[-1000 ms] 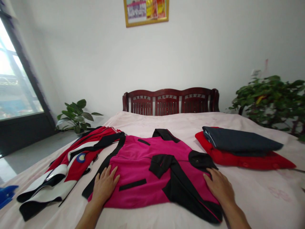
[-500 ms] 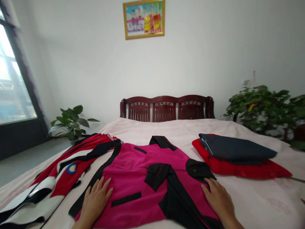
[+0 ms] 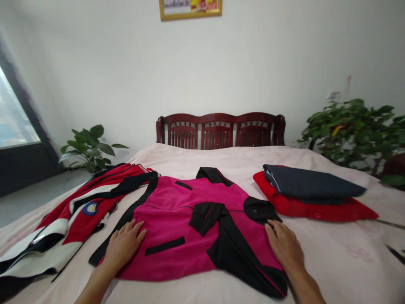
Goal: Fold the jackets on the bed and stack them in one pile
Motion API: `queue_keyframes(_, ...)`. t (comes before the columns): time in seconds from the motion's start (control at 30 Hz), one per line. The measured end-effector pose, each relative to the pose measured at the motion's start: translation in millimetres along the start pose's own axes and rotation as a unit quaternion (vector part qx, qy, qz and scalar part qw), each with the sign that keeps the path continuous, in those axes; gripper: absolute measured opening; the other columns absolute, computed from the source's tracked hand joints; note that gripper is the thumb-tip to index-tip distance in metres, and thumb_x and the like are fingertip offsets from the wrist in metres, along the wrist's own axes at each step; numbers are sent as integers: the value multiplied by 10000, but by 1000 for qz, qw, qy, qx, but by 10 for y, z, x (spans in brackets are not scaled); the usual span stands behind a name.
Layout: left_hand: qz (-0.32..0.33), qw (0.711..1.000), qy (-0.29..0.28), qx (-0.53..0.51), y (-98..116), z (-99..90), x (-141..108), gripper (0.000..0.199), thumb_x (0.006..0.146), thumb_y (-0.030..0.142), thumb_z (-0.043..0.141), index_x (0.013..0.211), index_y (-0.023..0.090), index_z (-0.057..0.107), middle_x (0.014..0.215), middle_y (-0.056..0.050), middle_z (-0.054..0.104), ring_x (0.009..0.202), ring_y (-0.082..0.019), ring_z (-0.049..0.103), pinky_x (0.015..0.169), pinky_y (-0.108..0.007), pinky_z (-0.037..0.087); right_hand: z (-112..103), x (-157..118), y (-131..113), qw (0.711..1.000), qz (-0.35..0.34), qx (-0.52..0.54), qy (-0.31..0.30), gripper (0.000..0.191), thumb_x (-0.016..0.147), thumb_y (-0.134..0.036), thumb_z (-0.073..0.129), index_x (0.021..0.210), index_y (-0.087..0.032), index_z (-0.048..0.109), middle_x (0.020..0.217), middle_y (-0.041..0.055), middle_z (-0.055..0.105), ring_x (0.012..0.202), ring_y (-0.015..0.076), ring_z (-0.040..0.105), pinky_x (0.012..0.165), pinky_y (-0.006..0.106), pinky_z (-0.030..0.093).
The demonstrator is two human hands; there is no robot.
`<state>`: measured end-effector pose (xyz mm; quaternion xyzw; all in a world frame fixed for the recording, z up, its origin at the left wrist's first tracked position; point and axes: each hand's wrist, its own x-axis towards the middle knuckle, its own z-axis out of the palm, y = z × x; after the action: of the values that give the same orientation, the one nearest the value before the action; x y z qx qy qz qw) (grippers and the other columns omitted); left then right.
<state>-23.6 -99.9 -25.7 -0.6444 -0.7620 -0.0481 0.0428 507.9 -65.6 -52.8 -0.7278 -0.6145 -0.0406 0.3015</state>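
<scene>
A magenta and black jacket (image 3: 171, 202) lies spread on the bed, its black collar to the right and its black hem to the left. One black sleeve is folded across the front, its cuff near the middle. My left hand (image 3: 125, 245) rests flat on the jacket's lower left part, fingers apart. At the collar end, my right hand (image 3: 283, 242) lies on the edge just below the collar, its fingers slightly spread. Neither hand grips the cloth visibly.
Red, white and navy clothing (image 3: 91, 207) lies at the left. A folded navy garment (image 3: 313, 185) rests on a folded red one (image 3: 329, 211) at the right. Beyond the pink bedsheet (image 3: 190, 156) stands a dark wooden headboard (image 3: 218, 131), with plants on both sides.
The view has tilted down, so the wall picture is now cut off and more of the jacket's near edge shows. Both hands remain on the jacket in about the same places.
</scene>
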Motion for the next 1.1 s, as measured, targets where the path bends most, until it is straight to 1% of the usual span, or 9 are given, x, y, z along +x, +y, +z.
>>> queue_keyframes(0.07, 12, 998, -15, -62, -63, -94, 112, 453, 929, 401, 378, 1237, 254, 677, 1348, -67, 650, 1272, -265, 567, 1054, -380, 409, 28, 12, 61, 998, -9, 46, 50, 501, 935, -409, 308, 1153, -155, 680, 1243, 152, 668, 1177, 285, 590, 1056, 438, 429)
queue_keyframes(0.17, -35, 993, -13, -108, -116, -279, 322, 451, 926, 442, 361, 1103, 244, 725, 1135, -93, 744, 1077, -292, 676, 889, -375, 486, -31, 65, 68, 994, -32, 66, 86, 477, 922, -372, 318, 1144, -150, 677, 1216, 141, 681, 1160, 265, 598, 1063, 417, 426)
queue_keyframes(0.23, -60, 993, 3, -102, -113, -380, 479, 455, 908, 446, 384, 1136, 226, 711, 1128, -116, 742, 1058, -311, 679, 845, -380, 490, -147, 142, -7, 997, -32, 29, 69, 480, 929, -349, 310, 1157, -135, 674, 1229, 139, 679, 1177, 256, 590, 1074, 394, 410)
queue_keyframes(0.33, -55, 996, 28, -60, -69, -440, 724, 521, 900, 449, 372, 1194, 147, 680, 1207, -182, 698, 1108, -331, 652, 878, -390, 483, -334, 329, -195, 995, -20, -92, -32, 515, 976, -294, 225, 1201, -137, 661, 1258, 128, 674, 1201, 229, 583, 1073, 350, 387)
queue_keyframes(0.47, -109, 994, 20, -7, -11, -374, 1021, 602, 876, 503, 376, 1156, 68, 682, 1188, -250, 680, 1105, -397, 635, 874, -456, 484, -390, 617, -394, 972, 1, -183, -149, 537, 1005, -362, 240, 1049, -150, 731, 1084, 162, 736, 1078, 289, 654, 940, 414, 457)
queue_keyframes(0.63, -180, 983, -24, -19, -49, -218, 1234, 688, 826, 588, 439, 1207, 56, 654, 1236, -290, 636, 1136, -436, 609, 851, -491, 484, -241, 890, -454, 955, 76, -210, -194, 525, 958, -468, 399, 1056, -84, 743, 1075, 241, 726, 1092, 382, 649, 876, 502, 463)
queue_keyframes(0.8, -168, 984, 4, -55, -177, -150, 1288, 556, 831, 537, 494, 1109, 91, 674, 1157, -243, 679, 1093, -372, 642, 846, -414, 492, -138, 1013, -445, 948, 96, -195, -234, 556, 883, -569, 504, 1079, -101, 733, 1092, 234, 722, 1051, 363, 676, 843, 462, 479)
queue_keyframes(0.97, -159, 982, 50, -86, -228, -143, 1291, 478, 946, 458, 341, 1197, 143, 597, 1208, -185, 667, 1102, -324, 642, 832, -382, 496, -78, 931, -420, 963, 46, -149, -221, 318, 924, -399, 470, 1006, -195, 700, 1006, 110, 746, 943, 248, 701, 739, 320, 473)
queue_keyframes(1.1, -199, 967, 121, -107, -221, -81, 1272, 493, 978, 474, 268, 1253, 167, 540, 1246, -180, 641, 1074, -340, 646, 825, -427, 495, -33, 802, -386, 977, 3, -144, -154, 306, 988, -370, 359, 1103, -231, 606, 1101, 82, 715, 958, 234, 685, 711, 315, 452)
